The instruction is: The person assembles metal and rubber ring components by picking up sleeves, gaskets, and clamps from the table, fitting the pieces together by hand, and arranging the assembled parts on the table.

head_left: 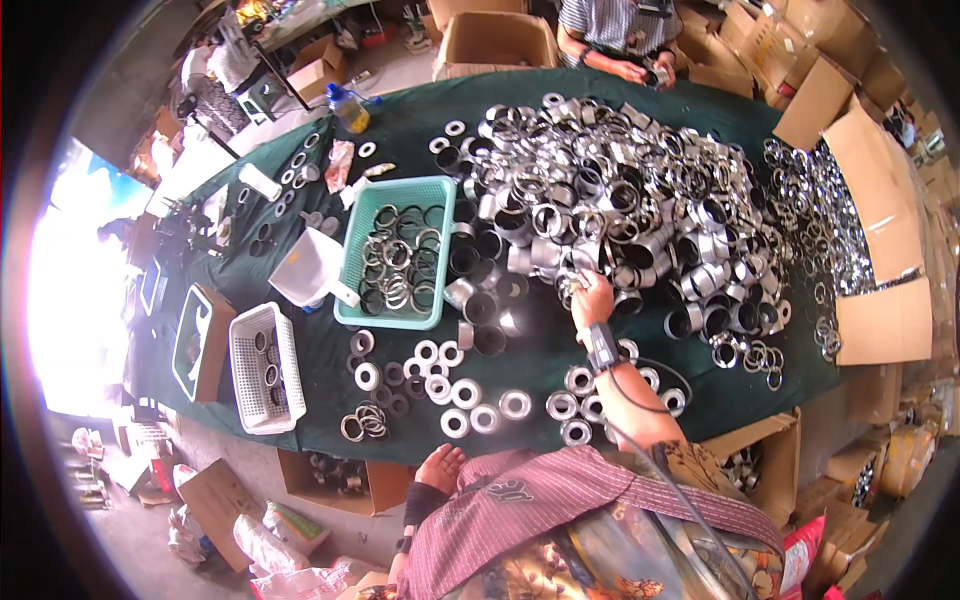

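Note:
My right hand (592, 300) reaches forward to the near edge of a large heap of silver metal rings and short sleeves (600, 200). Its fingers are curled in against the heap; whatever they grip is too small and bright to name. By the table's near edge, my left hand (440, 468) rests palm-side up beside my body, fingers apart and holding nothing. Between the hands lie several flat washer-like rings (465, 393) in a loose group. Another cluster of thicker rings (577, 405) sits below my right wrist. Left of the heap, larger metal sleeves (481, 307) stand together.
A green basket (347, 260) of rings stands left of the heap, with a white scoop (305, 268) against it. Further left is a white basket (240, 375). A bottle (349, 108) stands at the back. Across the table, another person's hands (645, 73) hold something small.

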Available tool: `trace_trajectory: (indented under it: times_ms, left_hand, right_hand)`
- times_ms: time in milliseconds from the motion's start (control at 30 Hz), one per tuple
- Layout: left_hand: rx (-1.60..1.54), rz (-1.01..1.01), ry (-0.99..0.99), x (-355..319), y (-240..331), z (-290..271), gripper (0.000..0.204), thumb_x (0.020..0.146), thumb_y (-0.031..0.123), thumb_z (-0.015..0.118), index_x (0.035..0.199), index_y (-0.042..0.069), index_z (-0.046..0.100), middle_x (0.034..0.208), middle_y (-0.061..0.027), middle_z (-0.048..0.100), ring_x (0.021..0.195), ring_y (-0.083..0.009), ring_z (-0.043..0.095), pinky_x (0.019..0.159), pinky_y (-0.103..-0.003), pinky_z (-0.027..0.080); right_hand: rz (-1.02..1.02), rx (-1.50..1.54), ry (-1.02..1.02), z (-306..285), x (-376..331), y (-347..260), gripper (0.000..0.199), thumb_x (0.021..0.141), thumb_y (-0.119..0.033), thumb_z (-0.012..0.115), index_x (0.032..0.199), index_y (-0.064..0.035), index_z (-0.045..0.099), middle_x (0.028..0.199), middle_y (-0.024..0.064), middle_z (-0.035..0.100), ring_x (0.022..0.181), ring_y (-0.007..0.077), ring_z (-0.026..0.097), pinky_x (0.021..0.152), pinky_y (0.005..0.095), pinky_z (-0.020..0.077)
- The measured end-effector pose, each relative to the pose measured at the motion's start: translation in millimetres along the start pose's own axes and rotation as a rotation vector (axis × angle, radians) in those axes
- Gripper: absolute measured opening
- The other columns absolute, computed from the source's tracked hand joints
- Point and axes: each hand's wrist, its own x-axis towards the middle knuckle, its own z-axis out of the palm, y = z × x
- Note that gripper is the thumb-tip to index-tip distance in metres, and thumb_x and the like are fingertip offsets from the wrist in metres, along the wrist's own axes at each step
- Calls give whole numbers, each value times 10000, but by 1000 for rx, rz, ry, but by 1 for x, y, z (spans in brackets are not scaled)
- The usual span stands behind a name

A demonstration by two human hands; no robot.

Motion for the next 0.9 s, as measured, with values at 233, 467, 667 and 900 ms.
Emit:
trace_trajectory:
  times_ms: [233,467,667,900]
  left_hand:
    - [258,169,-37,-12,17,38,301,961,256,490,1200,78,528,1075,-103,644,919,-223,622,772,-348,506]
    - [690,385,-613,-55,42,96,328,973,270,502,1216,57,561,1096,-57,649,1007,-170,619,829,-292,489]
    - [645,504,-695,-69,41,126,250,957,247,551,1135,78,601,1036,-23,649,919,-129,627,798,-291,517]
    - [369,266,-528,-62,55,120,133,915,167,587,1019,97,633,888,-17,661,781,-127,646,669,-260,531]
  right_hand:
    - [-344,-139,-275,-46,-34,-54,323,726,-54,632,1037,-80,547,837,163,608,762,371,616,663,465,498]
    - [-359,-167,-671,-60,-121,-108,370,725,-88,600,1088,-76,526,882,181,621,809,395,621,719,474,505]
    - [-513,35,-673,-77,-168,-166,466,679,-133,672,1121,-49,547,822,154,643,742,349,622,685,431,497]
    - [-679,123,-714,-87,-198,-186,556,678,-171,739,1168,-27,519,896,144,629,827,334,607,753,425,478]
